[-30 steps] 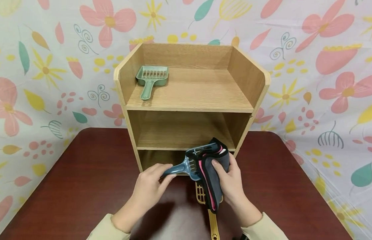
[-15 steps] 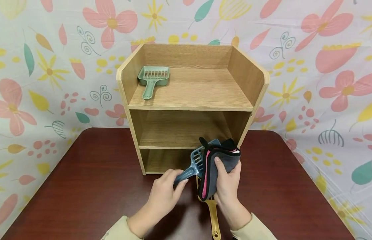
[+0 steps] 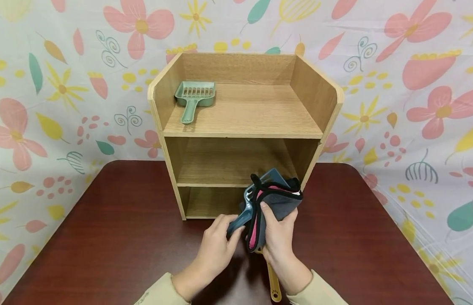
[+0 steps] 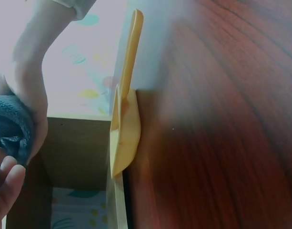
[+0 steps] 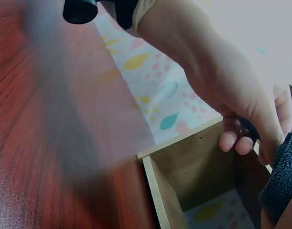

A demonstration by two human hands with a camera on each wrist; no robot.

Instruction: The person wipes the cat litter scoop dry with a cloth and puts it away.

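Observation:
My left hand (image 3: 217, 243) grips the handle of a blue slotted litter scoop (image 3: 242, 217), held slanted above the table. My right hand (image 3: 280, 239) holds a folded grey cloth (image 3: 280, 206) with black edging and a pink layer, wrapped against the scoop's head. The cloth hides much of the head; the scoop's far rim shows beyond it. Below them a yellow litter scoop (image 3: 273, 281) lies on the table, mostly covered in the head view; its side shows in the left wrist view (image 4: 127, 136). In the right wrist view, the dark towelling cloth (image 5: 286, 171) is at the right edge.
A wooden shelf unit (image 3: 236, 136) stands behind the hands on the dark red table (image 3: 118, 241). On its top board, at the left, lies a green litter scoop (image 3: 190, 108). A flower-patterned sheet (image 3: 419, 127) hangs behind the table.
Both hands first shifted right with the blue scoop and cloth, then the right hand came slightly left. The cloth now covers more of the scoop's slots, and the scoop's tilt has changed.

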